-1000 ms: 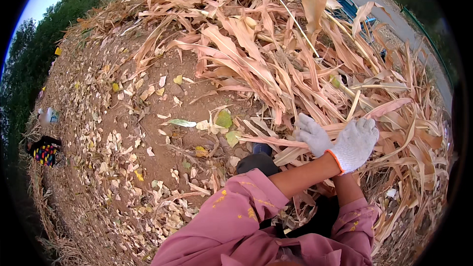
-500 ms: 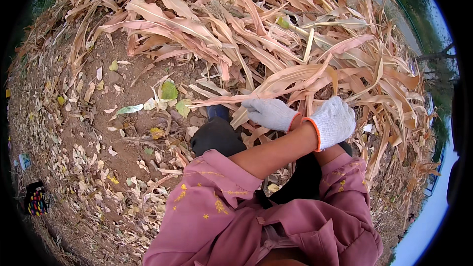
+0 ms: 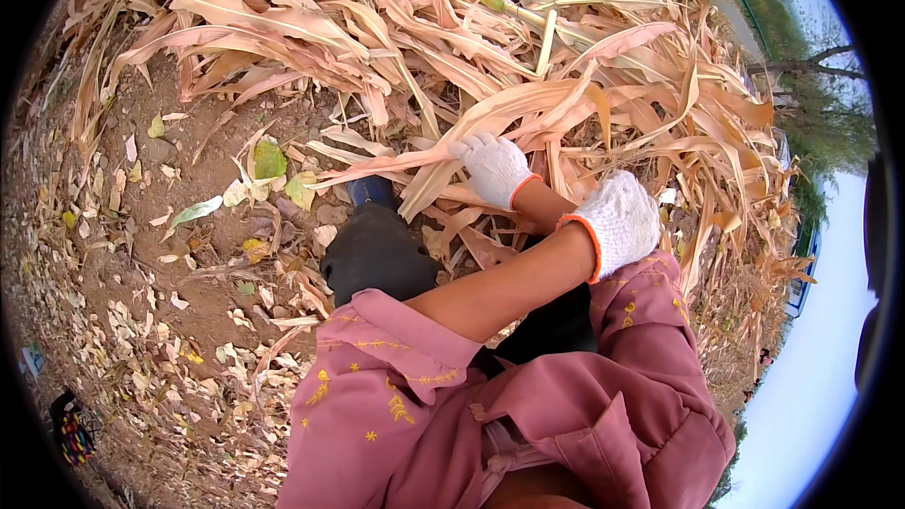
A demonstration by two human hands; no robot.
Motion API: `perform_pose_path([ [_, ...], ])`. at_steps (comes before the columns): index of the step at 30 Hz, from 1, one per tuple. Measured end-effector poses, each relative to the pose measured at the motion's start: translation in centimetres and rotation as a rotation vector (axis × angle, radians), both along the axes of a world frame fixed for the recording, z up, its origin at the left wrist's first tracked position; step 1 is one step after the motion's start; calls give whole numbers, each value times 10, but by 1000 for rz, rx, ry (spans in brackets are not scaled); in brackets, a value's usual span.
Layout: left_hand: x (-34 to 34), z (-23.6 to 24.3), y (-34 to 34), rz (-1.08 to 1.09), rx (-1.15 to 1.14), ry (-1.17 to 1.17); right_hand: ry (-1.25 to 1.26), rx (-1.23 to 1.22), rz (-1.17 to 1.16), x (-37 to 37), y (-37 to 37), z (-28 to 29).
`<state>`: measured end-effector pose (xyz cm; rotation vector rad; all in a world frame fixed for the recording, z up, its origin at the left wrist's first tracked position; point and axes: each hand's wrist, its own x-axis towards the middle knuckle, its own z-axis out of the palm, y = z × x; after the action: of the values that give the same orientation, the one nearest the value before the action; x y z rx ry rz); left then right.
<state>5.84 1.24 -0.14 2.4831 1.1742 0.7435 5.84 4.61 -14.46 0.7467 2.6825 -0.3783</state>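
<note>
My forearms cross in front of me, the left passing over the right. In a white knit glove with an orange cuff, my left hand [image 3: 624, 224] is closed near my right knee; its fingertips are hidden and I cannot make out what they hold. My right hand [image 3: 494, 170], gloved alike, reaches farther out and to the left. Its fingers curl onto dry corn leaves [image 3: 426, 162] at the near edge of a heap of dried corn stalks [image 3: 311, 33]. A pale stalk piece [image 3: 546, 42] lies on the heap beyond.
My bent left leg [image 3: 379, 250] in dark trousers and a blue shoe [image 3: 373, 190] stand left of my hands. Leaf litter [image 3: 160, 339] covers brown soil. A multicoloured object [image 3: 75, 429] lies far left. A tree [image 3: 811, 66] rises at right.
The view has shifted, so the heap sits farther left. My right hand has curled its fingers more on the leaves. My left hand has drawn slightly back toward my right sleeve.
</note>
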Motion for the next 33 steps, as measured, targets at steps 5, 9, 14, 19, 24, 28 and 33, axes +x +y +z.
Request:
perform_pose_path([
  [5, -3, 0, 2, -9, -17, -58, 135, 236, 63, 13, 22, -31],
  [9, -12, 3, 2, 16, -76, -13, 169, 339, 127, -4, 22, -56],
  [14, -12, 6, 2, 90, -68, 113, 15, 420, 159, -17, 25, -97],
  [19, -4, -1, 9, 172, -114, 170, -303, 200, 189, -43, 27, -85],
  [24, -4, 2, 14, 253, -39, 101, -219, 231, 315, -27, 37, -57],
  [28, -12, -14, 23, 507, 123, 202, -276, 342, 274, -33, 38, 53],
  [33, -31, 13, 26, 612, -41, 161, 70, 423, -206, 26, 41, 126],
])
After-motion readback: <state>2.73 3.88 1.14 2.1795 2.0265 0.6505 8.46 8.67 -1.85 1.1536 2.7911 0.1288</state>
